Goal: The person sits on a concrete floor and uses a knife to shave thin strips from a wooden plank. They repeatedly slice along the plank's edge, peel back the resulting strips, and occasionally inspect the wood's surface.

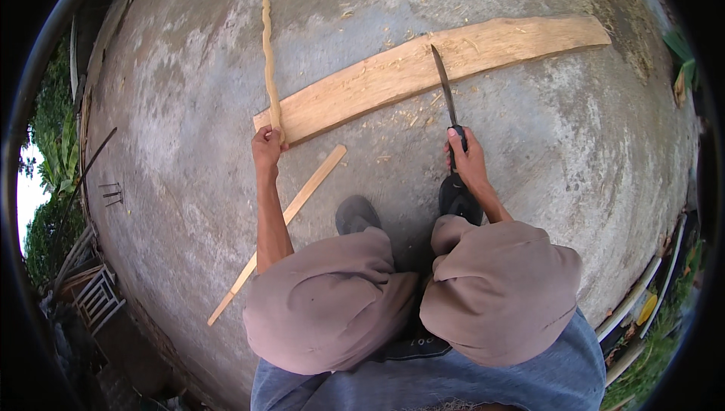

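My left hand is closed around the lower end of a thin, wavy-edged wooden stick, which points away from me. Its held end lies over the left end of a long, wide wooden plank on the concrete. In my right hand is the black handle of a long, dark-bladed knife. The blade points away from me, and its tip reaches over the middle of the plank. A straight, flat wooden strip lies on the ground to the left of my feet, partly hidden by my left forearm.
Wood shavings are scattered on the concrete floor and on the plank. My dark shoes are close to the plank's near side. A small metal piece with prongs and a thin dark rod are at far left. Plants edge both sides.
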Motion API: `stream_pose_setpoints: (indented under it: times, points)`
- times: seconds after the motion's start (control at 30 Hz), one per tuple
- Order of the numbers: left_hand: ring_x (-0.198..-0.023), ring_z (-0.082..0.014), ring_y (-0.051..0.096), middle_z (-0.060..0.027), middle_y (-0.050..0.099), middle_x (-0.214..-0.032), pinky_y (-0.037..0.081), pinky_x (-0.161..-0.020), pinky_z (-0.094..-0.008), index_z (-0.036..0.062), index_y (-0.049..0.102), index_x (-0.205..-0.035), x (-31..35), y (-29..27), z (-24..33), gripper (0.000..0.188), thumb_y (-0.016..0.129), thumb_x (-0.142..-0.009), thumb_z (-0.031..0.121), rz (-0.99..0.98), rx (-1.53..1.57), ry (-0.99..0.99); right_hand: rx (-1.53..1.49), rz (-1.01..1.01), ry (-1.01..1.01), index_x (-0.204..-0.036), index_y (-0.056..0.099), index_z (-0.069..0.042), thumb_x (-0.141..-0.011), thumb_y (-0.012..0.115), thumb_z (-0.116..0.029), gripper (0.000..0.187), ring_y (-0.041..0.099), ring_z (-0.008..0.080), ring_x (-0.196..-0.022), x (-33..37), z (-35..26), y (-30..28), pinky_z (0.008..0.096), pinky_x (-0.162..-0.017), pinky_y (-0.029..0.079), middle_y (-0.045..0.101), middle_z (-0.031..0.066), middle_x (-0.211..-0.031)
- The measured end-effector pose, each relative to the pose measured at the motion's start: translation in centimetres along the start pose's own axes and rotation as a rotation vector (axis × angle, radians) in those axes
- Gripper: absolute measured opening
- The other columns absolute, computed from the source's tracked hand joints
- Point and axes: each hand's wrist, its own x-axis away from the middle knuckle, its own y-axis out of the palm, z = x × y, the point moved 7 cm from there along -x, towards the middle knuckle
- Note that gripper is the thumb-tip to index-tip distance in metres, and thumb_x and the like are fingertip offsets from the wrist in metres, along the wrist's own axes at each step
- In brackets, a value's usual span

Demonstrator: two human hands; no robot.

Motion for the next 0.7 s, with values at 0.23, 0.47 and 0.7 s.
stream_pose_setpoints:
  times: [0.23,0.47,0.7]
  points:
    - [-0.071,-0.0152,0.068,-0.0091,0.068,-0.087,0.065,-0.064,-0.0281,-0.0089,0.068,-0.105,0.4,-1.1,-1.0,0.03,0.08,-0.094,0.017,0.016,0.151,-0.146,0.002,-0.02,-0.02,-0.11,0.062,-0.004,-0.106,0.06,-0.046,0.042,0.06,0.011,-0.06,-0.1,-0.3,0.4,0.027,-0.056,0.049,0.063,0.0028,-0.078]
    - [-0.067,-0.0113,0.063,-0.0045,0.066,-0.084,0.065,-0.065,-0.0271,-0.0051,0.069,-0.101,0.8,-0.9,-1.9,0.028,0.083,-0.092,0.018,-0.008,0.267,-0.265,0.022,-0.011,0.003,-0.108,0.061,-0.003,-0.107,0.059,-0.045,0.041,0.059,0.0107,-0.06,0.1,-0.3,0.2,0.0274,-0.057,0.048,0.063,0.0028,-0.078]
    - [-0.066,-0.0101,0.061,-0.0031,0.07,-0.087,0.061,-0.069,-0.0265,0.0009,0.07,-0.104,2.4,1.0,-2.0,0.025,0.081,-0.094,0.022,-0.09,0.313,-0.294,0.059,-0.012,-0.027,-0.102,0.06,-0.004,-0.108,0.058,-0.044,0.04,0.059,0.011,-0.06,-0.1,-0.2,0.1,0.0281,-0.056,0.047,0.063,0.0032,-0.076]
